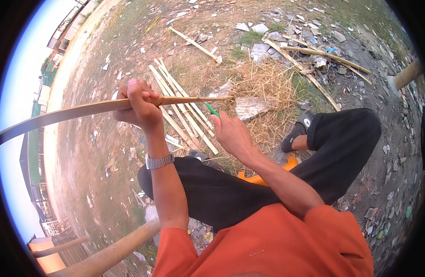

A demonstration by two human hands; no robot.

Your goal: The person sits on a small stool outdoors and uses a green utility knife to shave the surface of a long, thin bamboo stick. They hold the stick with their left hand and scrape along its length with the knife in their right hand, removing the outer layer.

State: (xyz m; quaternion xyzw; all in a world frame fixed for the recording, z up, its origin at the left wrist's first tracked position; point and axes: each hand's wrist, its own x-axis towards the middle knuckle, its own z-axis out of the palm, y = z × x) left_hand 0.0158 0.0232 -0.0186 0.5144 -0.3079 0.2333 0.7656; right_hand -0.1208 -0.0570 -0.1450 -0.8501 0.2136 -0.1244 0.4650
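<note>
My left hand [139, 102] is closed around a long bamboo strip [187, 99]. The strip runs from the far left edge across the picture, and its narrow end lies by a pale, rough block [251, 108]. Below that end, my right hand [231, 135] is closed with a slim green tool [211, 109] poking out past the fingers toward the strip. Its kind cannot be made out, since most of it is hidden in the hand. Several split bamboo strips [182, 104] lie on the ground beneath and between my hands.
Straw-like shavings [272, 83] surround the block. More bamboo pieces [330, 56] lie among broken tile at the upper right, and one stick [196, 44] at the top. Bamboo poles [115, 249] stand out at lower left and right. An orange plastic seat [291, 162] shows between my legs.
</note>
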